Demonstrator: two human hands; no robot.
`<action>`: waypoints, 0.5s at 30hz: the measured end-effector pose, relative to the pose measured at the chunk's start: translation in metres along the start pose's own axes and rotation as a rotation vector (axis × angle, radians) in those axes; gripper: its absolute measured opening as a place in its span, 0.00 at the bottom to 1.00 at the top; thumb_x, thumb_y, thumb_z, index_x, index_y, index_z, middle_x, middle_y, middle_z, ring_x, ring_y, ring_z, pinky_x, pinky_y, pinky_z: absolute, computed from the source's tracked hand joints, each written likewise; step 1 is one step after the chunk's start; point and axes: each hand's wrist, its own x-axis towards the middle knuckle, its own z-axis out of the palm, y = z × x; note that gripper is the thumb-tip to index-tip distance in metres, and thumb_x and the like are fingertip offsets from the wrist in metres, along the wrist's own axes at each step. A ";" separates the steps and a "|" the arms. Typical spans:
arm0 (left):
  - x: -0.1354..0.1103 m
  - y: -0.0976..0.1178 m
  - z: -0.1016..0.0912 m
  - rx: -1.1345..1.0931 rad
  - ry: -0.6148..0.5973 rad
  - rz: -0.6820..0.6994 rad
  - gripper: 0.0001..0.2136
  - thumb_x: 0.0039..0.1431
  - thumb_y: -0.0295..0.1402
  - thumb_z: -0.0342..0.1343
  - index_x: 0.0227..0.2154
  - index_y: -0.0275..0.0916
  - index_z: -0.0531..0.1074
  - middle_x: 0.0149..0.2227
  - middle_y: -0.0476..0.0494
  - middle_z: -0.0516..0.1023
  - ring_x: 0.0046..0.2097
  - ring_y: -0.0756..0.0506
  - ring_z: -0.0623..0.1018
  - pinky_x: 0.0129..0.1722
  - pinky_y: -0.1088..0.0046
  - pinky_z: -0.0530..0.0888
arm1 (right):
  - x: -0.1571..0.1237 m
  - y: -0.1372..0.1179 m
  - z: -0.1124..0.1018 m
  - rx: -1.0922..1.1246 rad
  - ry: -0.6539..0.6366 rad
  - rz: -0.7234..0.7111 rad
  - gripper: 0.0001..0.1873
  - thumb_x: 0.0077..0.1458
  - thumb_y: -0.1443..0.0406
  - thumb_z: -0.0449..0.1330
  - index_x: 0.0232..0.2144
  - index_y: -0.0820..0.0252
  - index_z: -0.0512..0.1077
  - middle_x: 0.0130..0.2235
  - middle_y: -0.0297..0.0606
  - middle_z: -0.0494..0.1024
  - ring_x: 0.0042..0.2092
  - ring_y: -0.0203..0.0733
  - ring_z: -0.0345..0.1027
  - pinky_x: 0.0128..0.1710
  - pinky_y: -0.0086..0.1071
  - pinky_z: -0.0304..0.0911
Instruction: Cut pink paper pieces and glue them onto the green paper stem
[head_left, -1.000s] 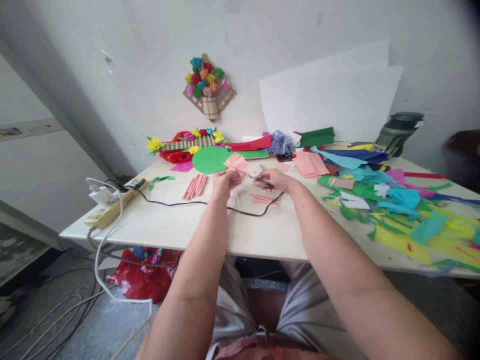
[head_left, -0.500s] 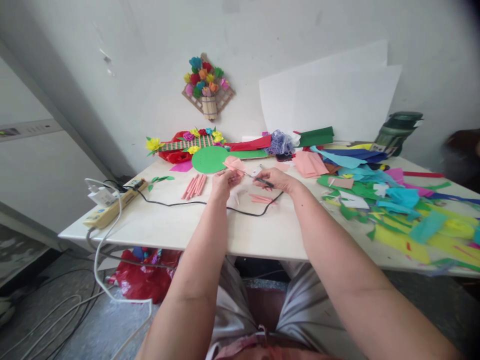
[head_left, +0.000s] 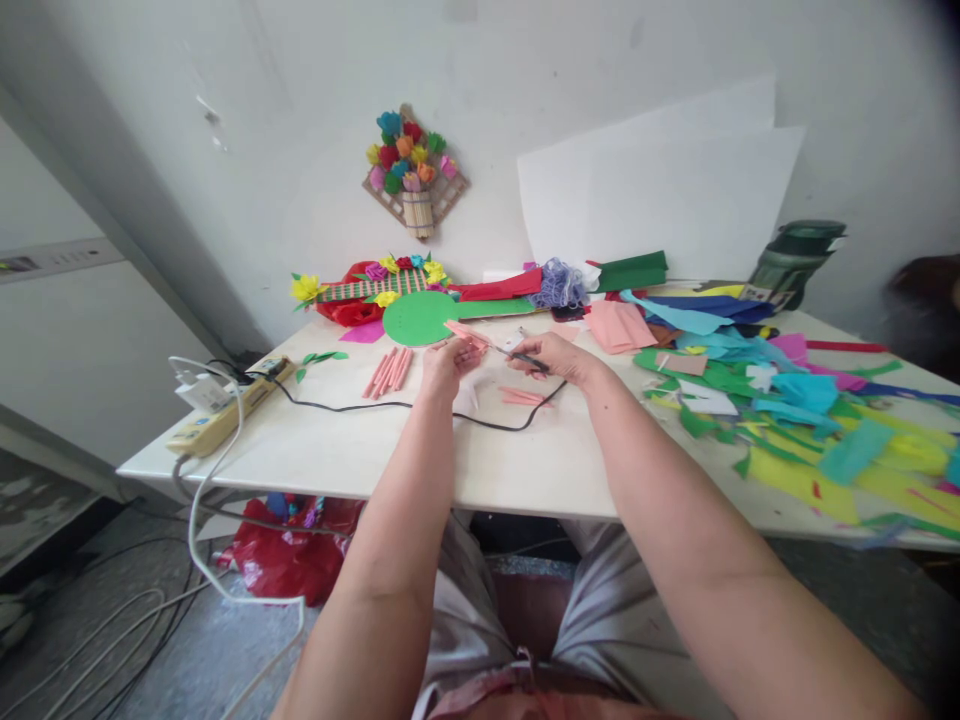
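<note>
Pinched in my left hand (head_left: 444, 368) is a piece of pink crepe paper (head_left: 469, 332), seen nearly edge-on. My right hand (head_left: 553, 356) is closed around dark-handled scissors (head_left: 529, 360), whose blades point left to the paper's edge; whether they bite into it is too small to tell. Left of my hands lies a bunch of rolled pink paper sticks (head_left: 388, 372). Flat pink strips (head_left: 526, 396) rest below the scissors. Behind my left hand is a round green paper shape (head_left: 418, 318) with a long handle-like strip.
A black cord (head_left: 352, 408) crosses the table below my hands, from a power strip (head_left: 225, 410) at left. Folded pink paper (head_left: 619, 327) and heaped coloured scraps (head_left: 810, 430) cover the right side. A green bottle (head_left: 796, 262) stands at back right.
The pink paper in my left hand has turned from showing its broad face to a narrower, edge-on view. Both hands stay almost in place.
</note>
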 end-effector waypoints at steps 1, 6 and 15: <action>0.000 0.000 0.000 0.000 -0.001 0.000 0.03 0.41 0.26 0.57 0.22 0.32 0.71 0.21 0.43 0.75 0.24 0.49 0.75 0.29 0.73 0.74 | 0.000 0.000 0.000 0.003 0.002 0.001 0.15 0.36 0.62 0.69 0.26 0.68 0.74 0.20 0.30 0.68 0.16 0.23 0.52 0.14 0.22 0.47; 0.000 0.001 0.000 -0.002 0.010 0.005 0.03 0.40 0.27 0.58 0.21 0.33 0.71 0.19 0.44 0.74 0.23 0.50 0.75 0.27 0.74 0.74 | -0.002 -0.001 -0.001 -0.004 0.010 0.007 0.16 0.37 0.61 0.69 0.27 0.68 0.74 0.19 0.30 0.68 0.15 0.23 0.53 0.13 0.22 0.47; -0.001 0.001 0.000 0.023 -0.029 0.018 0.04 0.40 0.27 0.59 0.22 0.32 0.72 0.20 0.43 0.75 0.24 0.48 0.75 0.30 0.70 0.75 | 0.003 0.008 -0.003 -0.047 -0.055 0.005 0.15 0.47 0.59 0.64 0.24 0.67 0.69 0.18 0.31 0.67 0.14 0.25 0.54 0.13 0.22 0.48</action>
